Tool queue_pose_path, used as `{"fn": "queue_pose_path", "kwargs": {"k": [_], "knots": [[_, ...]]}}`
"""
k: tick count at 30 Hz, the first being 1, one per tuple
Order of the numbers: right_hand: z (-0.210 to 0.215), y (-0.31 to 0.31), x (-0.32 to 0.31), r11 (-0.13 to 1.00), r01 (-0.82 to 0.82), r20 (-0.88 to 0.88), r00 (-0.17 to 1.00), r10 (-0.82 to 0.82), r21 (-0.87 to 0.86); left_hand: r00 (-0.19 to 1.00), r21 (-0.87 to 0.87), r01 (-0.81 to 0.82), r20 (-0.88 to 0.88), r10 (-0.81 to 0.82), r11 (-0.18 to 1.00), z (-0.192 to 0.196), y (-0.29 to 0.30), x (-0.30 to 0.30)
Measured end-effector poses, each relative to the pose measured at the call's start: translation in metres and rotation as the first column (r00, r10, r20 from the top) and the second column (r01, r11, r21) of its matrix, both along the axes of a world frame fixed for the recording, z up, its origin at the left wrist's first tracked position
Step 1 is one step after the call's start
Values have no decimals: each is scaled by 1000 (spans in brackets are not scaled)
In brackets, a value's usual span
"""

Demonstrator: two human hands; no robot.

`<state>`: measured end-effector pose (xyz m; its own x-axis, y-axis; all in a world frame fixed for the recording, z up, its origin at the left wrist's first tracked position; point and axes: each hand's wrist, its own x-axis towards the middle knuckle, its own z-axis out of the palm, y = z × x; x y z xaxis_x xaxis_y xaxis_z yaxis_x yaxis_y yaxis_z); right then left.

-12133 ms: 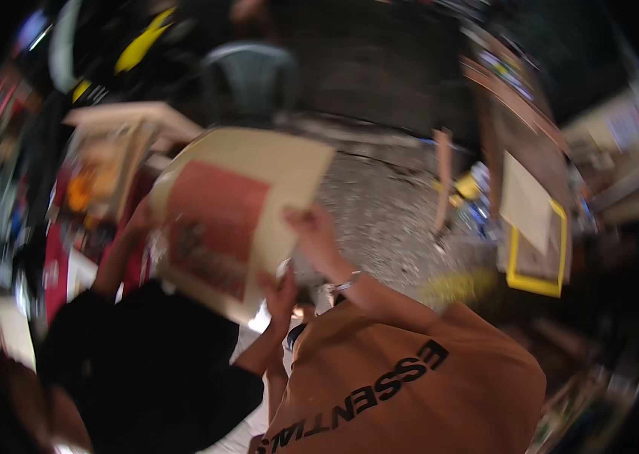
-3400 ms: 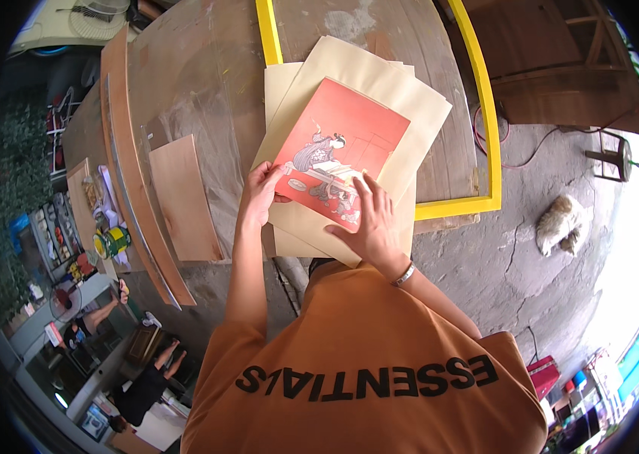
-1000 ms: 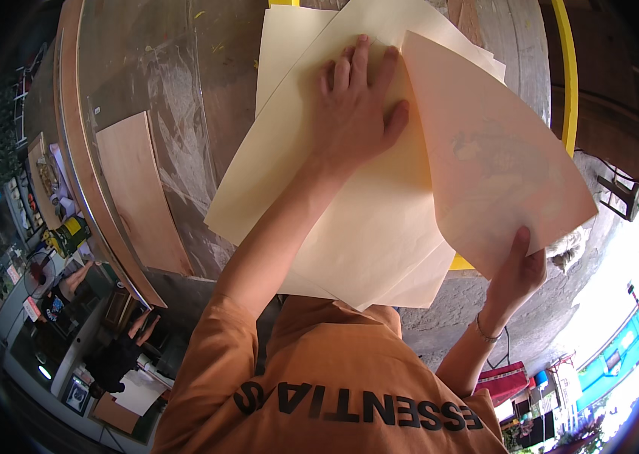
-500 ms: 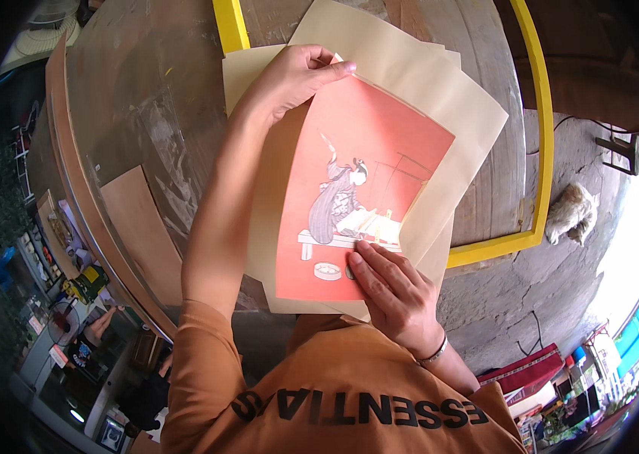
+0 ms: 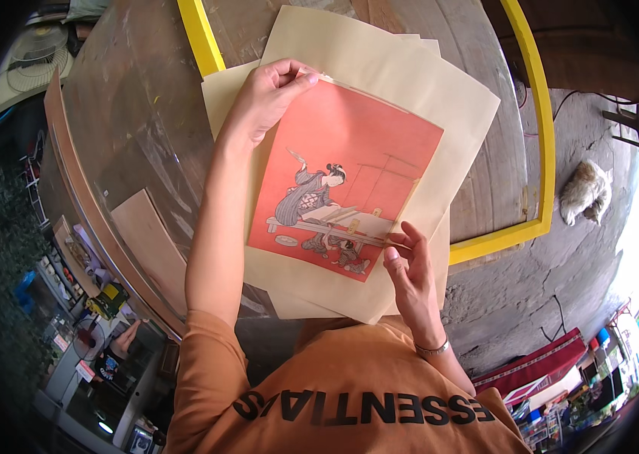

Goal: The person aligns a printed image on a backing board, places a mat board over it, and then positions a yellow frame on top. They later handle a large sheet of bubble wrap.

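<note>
A red art print (image 5: 319, 151) of a figure in a patterned robe seated on a bench lies over several cream paper sheets (image 5: 463, 106). My left hand (image 5: 270, 94) pinches the print's upper left corner between thumb and fingers. Beside the print's lower right edge is my right hand (image 5: 416, 284), its fingers and thumb apart and holding nothing; whether a fingertip touches the edge I cannot tell. The print now lies nearly flat, with its whole picture in view. A pale strip runs along its top edge.
The sheets rest on a worn wooden table (image 5: 161, 113). Yellow frame bars stand at its far side (image 5: 202, 38) and right side (image 5: 542, 151). A flat brown board (image 5: 145, 227) lies at left. A shaggy dog (image 5: 588, 193) is on the floor at right, near a stool (image 5: 626, 125).
My right hand has come off the print's face to its right edge, and its fingers have spread. The curled lower part has flattened. My left hand has moved left and slightly nearer with the corner.
</note>
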<state>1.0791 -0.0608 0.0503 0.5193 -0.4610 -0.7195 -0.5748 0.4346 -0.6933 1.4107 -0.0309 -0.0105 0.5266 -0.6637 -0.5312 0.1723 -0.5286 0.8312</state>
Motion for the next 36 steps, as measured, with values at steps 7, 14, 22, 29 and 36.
{"fn": "queue_pose_path", "kwargs": {"k": [7,14,22,29,36], "knots": [[3,17,5,997,59,32,998,-60,43,996,-79,4,-84,-11,997,-4,1,2],[8,23,10,997,63,45,997,-65,43,991,-113,-5,-132,-10,994,-5,6,4],[7,13,5,997,75,4,997,-74,-26,970,-25,19,-243,-25,1000,22,46,-42],[-15,-14,8,946,283,142,942,-305,156,635,70,-388,-702,322,919,45,85,-60],[-26,-93,46,750,269,219,849,-481,605,421,-6,-617,-848,323,787,22,105,-94]]}}
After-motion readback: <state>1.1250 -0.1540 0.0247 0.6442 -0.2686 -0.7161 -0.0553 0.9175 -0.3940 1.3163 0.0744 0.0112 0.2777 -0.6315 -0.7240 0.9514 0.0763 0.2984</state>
